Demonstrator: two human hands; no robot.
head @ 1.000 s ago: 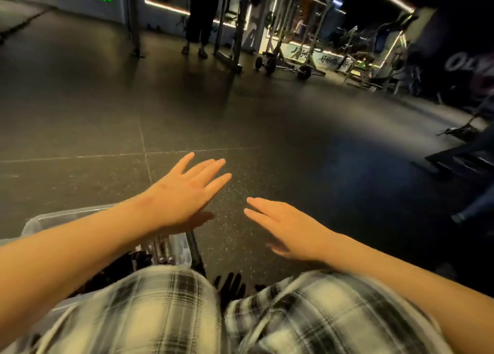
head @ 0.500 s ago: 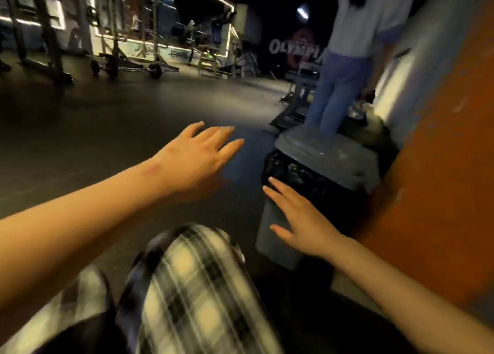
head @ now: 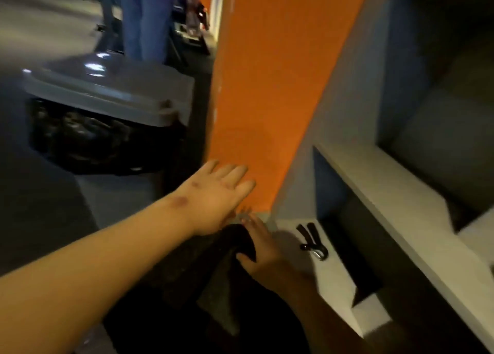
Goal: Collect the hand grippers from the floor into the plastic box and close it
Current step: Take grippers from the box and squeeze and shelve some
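One hand gripper (head: 312, 240) lies on the pale ledge (head: 331, 278) at the foot of the orange pillar (head: 267, 86), just beside a dark opening, handles pointing away and its metal coil toward me. I judge it light, stiff and springy, so I would pinch it around both handles near the coil. My right hand (head: 263, 249) is low, near it, fingers spread and holding nothing. My left hand (head: 219, 190) stretches forward, flat and open, empty too. The plastic box is out of sight.
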